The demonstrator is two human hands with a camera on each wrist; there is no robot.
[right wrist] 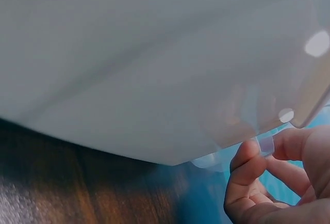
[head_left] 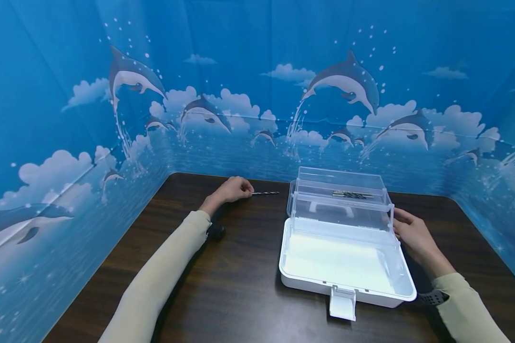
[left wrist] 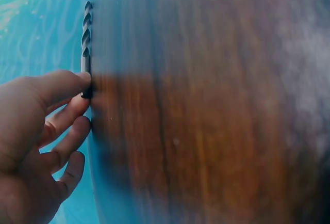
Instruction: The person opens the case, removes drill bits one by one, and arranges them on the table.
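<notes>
Out on the table's far side, my left hand pinches a dark twist drill bit by its shank between thumb and fingertips. In the left wrist view the bit's spiral flutes point away from the hand. A white storage box stands open to the right, with a clear raised tray at its back. Several drill bits lie together in that tray. At the box's right side, my right hand pinches a clear plastic edge piece; its fingers are partly hidden in the head view.
The box's white latch hangs down at the front over the dark wooden table. Behind the table hangs a blue dolphin-print curtain. A small black object shows by the left wrist.
</notes>
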